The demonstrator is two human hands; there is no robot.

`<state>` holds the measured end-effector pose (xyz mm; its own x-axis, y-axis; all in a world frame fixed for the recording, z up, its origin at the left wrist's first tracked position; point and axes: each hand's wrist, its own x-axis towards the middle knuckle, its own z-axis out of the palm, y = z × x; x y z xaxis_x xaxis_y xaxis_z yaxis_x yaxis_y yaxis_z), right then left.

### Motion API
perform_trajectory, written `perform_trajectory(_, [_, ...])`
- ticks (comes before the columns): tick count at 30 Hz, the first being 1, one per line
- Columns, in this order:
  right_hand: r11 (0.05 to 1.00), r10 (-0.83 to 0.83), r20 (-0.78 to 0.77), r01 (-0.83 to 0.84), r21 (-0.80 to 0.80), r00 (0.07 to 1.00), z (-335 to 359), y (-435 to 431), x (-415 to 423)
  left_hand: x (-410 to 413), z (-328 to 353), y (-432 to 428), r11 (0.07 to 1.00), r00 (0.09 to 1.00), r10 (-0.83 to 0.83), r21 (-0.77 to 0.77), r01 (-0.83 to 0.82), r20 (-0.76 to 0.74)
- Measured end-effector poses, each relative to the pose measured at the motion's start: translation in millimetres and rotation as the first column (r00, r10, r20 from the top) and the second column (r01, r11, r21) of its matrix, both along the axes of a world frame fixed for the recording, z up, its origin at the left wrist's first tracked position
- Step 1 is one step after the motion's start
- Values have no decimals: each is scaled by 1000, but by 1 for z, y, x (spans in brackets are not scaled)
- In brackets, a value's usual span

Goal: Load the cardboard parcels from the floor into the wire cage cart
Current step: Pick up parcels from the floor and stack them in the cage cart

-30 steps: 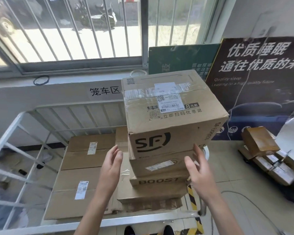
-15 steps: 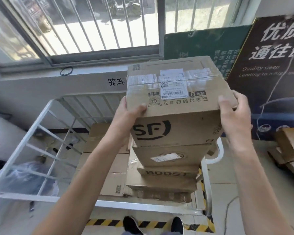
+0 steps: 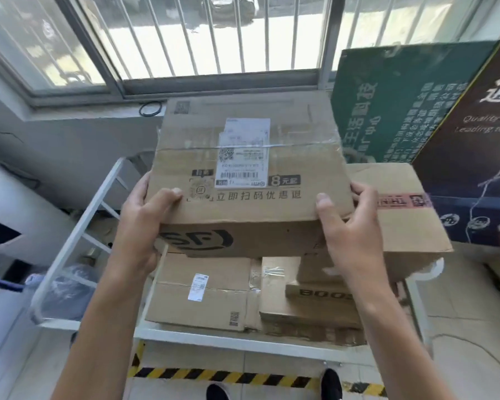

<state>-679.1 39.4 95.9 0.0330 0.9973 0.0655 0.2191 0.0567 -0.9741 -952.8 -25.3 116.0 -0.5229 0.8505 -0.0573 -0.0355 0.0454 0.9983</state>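
Daylight from a barred window [image 3: 214,39] falls on a grey sill and a pale tiled floor, where a white wire cage cart [image 3: 78,226] is parked against the wall. Open room is seen between the cart's left wire side and the stack inside it. On the right the cart is crowded by a tall brown cardboard parcel with a red tape strip [image 3: 401,215].

A large brown cardboard parcel with a black logo and a white shipping label [image 3: 248,168] is held above the stack, its right edge just beside the red-taped parcel. Whether its underside rests on anything cannot be told.

Its near left corner is gripped by the left hand [image 3: 142,220], thumb laid on the top face and fingers wrapped round the side. Its near right corner is gripped likewise by the right hand [image 3: 350,226], whose fingers [image 3: 361,192] are curled over the side edge.

Below, a flat brown labelled parcel [image 3: 202,287] and a flat box printed with black letters [image 3: 309,301] lie in the cart. A green signboard [image 3: 387,96] and a dark poster [image 3: 474,125] are leaned against the wall at the right. Yellow-and-black hazard tape [image 3: 214,375] is laid on the floor before the cart.
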Motion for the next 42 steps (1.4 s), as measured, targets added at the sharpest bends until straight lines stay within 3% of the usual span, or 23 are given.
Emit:
perform_trajectory(6, [941, 165, 52, -142, -307, 985, -76, -67, -108, -123, -76, -71, 983, 997, 70, -169, -71, -13])
perform_trajectory(11, [762, 282, 131, -139, -633, 950, -148, -90, -148, -175, -155, -92, 897, 999, -36, -440, 41, 20])
perform_trajectory(15, [653, 317, 117, -127, -747, 941, -202, -85, -168, -198, -212, -82, 788, 993, -98, -604, 122, 73])
perform_trajectory(19, [580, 395, 148, -121, -806, 907, -260, -61, -198, -219, -270, -64, 687, 997, -60, -722, 76, 48])
perform_trajectory(23, [570, 431, 205, -89, -817, 879, -317, -44, -232, -251, -340, -54, 613, 998, -28, -788, 61, 55])
perform_trajectory(37, [487, 407, 320, 93, -869, 855, -509, -20, -307, -315, -543, -17, 418, 968, -161, -875, 245, 194])
perform_trajectory(42, [400, 457, 337, 148, -904, 823, -547, -37, -292, -301, -583, -17, 327, 932, -245, -882, 339, 267])
